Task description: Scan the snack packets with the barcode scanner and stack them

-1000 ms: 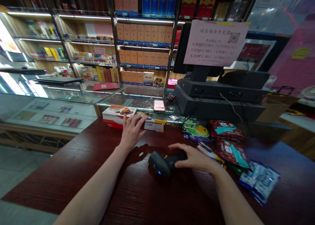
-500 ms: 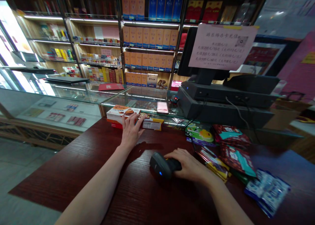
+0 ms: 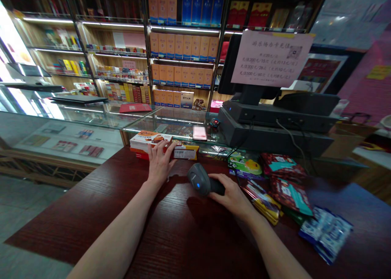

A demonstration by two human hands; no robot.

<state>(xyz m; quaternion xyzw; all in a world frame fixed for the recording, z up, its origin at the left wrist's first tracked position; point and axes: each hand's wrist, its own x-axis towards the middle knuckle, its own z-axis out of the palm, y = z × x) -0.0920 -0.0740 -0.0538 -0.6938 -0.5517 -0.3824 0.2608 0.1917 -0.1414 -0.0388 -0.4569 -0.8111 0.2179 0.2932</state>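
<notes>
My right hand (image 3: 229, 193) grips a dark barcode scanner (image 3: 200, 180) by its handle, above the wooden counter; a blue light glows on its head. My left hand (image 3: 160, 161) is open, fingers spread, over the near edge of the flat snack boxes. One is a white and orange box (image 3: 146, 137) on top of something red, just left of the fingers. To their right lies a yellow box (image 3: 186, 152) with a white label facing me. The fingertips seem to touch the boxes, but the contact is partly hidden.
Right of the scanner lie yellow-and-brown packets (image 3: 264, 201), brown-and-teal bags (image 3: 290, 193), a green package (image 3: 246, 165) and blue-white packets (image 3: 326, 234). Behind them stands a dark register (image 3: 275, 128) with a paper sign (image 3: 271, 59). A glass display case (image 3: 73, 140) borders the counter at left.
My right hand has raised the scanner slightly and moved it towards the boxes, its head turning up. The left hand remains at the boxes. The whole view has shifted slightly.
</notes>
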